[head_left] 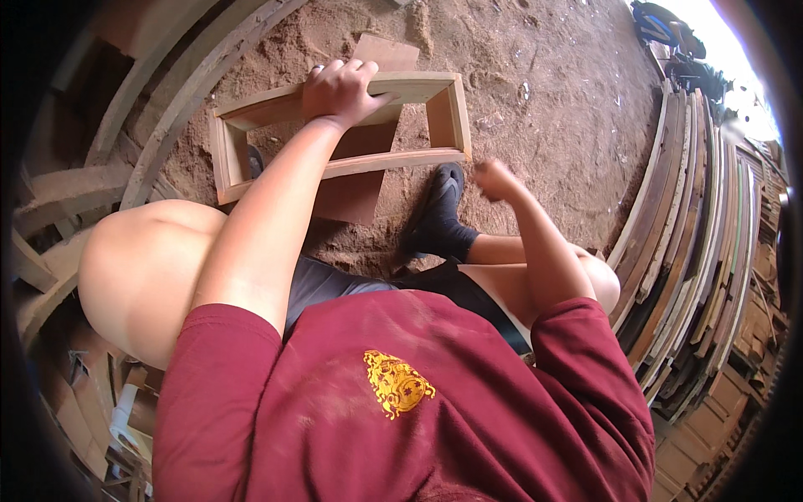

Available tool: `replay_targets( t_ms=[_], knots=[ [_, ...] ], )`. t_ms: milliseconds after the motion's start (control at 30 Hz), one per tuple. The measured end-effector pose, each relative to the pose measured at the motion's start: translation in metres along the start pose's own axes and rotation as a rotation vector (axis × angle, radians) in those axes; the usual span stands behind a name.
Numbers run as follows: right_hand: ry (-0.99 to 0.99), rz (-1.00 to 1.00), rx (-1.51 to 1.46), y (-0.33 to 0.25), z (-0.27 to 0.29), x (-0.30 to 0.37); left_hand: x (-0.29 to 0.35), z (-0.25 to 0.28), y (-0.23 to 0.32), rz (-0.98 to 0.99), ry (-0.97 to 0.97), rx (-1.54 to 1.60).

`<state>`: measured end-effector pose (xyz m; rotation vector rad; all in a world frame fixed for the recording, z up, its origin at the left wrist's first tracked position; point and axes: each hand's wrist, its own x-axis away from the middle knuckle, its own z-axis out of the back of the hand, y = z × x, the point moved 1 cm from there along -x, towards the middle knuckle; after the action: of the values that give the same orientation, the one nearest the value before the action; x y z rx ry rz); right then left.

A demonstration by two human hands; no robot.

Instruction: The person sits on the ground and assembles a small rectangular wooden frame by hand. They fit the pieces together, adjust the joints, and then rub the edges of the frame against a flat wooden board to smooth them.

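Note:
A rectangular open box frame of pale wood [396, 160] rests on its edge over the ground in front of me. My left hand [341, 94] is closed round its far rail, left of the middle, with the thumb along the inner side. Just off the frame's near right corner is my right hand [497, 181], its fingers curled into a fist and slightly blurred. Anything inside that fist is hidden. Under the frame lies a flat reddish-brown board [350, 199], and beyond the far rail a lighter brown piece [386, 53] shows.
My foot in a dark sock and sandal [445, 209] is close to the frame's near right corner. Sandy ground [544, 109] spreads beyond it. Long timber strips [682, 243] are stacked on the right. Curved-looking wooden beams [186, 105] stand at the left.

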<state>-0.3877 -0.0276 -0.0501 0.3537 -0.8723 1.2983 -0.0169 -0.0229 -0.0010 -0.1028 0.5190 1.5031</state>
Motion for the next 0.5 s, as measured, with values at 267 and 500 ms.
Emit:
replay_targets(
  t_ms=[267,500],
  knots=[
    [-0.203,0.721,1.204,-0.009,-0.168,0.062,0.002,0.003,-0.001,0.032,-0.006,0.008],
    [0.069,0.947,0.923,-0.031,-0.138,0.066,0.005,-0.001,-0.008,0.027,0.021,0.011]
  ],
)
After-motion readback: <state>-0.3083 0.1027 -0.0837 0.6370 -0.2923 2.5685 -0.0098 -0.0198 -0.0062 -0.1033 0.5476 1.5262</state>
